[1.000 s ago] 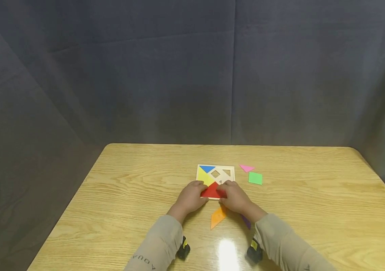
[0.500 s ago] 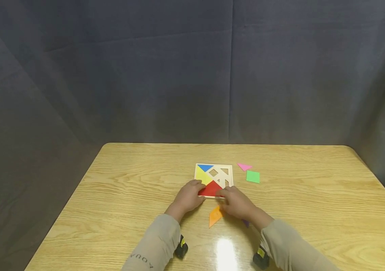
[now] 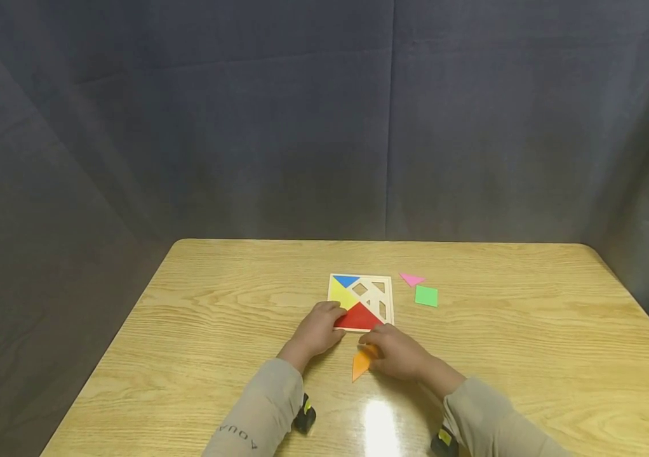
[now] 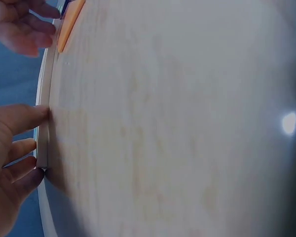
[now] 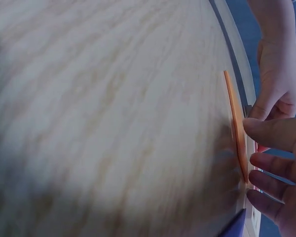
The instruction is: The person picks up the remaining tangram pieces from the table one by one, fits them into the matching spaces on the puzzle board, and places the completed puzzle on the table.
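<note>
A tangram board (image 3: 391,301) lies mid-table, with a blue triangle (image 3: 345,280), a yellow triangle (image 3: 339,296) and a red triangle (image 3: 359,317) in its frame. My left hand (image 3: 315,329) grips the board's near left corner, thumb along the near edge and fingers round the side. Just below the board lies an orange parallelogram (image 3: 361,364), partly covered by my right hand (image 3: 401,354). Those fingers are spread and loosely bent, the thumb (image 5: 266,132) right at the piece's edge in the right wrist view. A purple piece (image 5: 234,227) shows beside it there; my right hand hides it from the head view.
Right of the board, a pink triangle (image 3: 412,279) and a green square (image 3: 426,296) lie on the wooden table (image 3: 216,304). Several cut-outs in the board's right half hold no piece. A dark curtain (image 3: 279,127) hangs behind the table.
My right hand has left the board's near right corner and come down toward me, over the orange parallelogram and the purple piece. My left hand keeps its grip on the board.
</note>
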Motion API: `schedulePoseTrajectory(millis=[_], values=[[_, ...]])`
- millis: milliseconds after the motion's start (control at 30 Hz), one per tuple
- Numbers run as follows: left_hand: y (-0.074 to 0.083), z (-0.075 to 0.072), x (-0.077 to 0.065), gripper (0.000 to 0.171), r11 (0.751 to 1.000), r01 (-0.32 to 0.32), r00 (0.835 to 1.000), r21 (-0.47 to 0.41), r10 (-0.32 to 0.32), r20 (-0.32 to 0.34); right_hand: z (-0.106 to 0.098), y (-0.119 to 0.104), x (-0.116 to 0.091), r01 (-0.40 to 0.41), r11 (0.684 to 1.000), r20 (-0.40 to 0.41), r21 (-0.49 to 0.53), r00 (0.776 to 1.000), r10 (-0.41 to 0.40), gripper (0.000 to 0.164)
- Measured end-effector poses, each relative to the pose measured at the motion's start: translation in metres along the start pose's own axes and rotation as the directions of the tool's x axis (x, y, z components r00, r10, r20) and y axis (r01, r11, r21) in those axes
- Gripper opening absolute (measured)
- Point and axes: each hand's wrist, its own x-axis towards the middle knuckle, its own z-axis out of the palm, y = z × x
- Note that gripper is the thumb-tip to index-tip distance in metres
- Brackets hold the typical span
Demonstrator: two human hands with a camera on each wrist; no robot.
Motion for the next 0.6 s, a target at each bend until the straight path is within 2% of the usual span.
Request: schedulePoseTrajectory(millis=[600], values=[[-0.0013, 0.0011, -0.0004, 0.036, 1.000, 0.003, 1.000, -0.026, -0.004, -0.008, 0.0028, -0.0014, -0.0012, 0.050, 0.996, 0.013, -0.078, 0.999, -0.049, 0.031]])
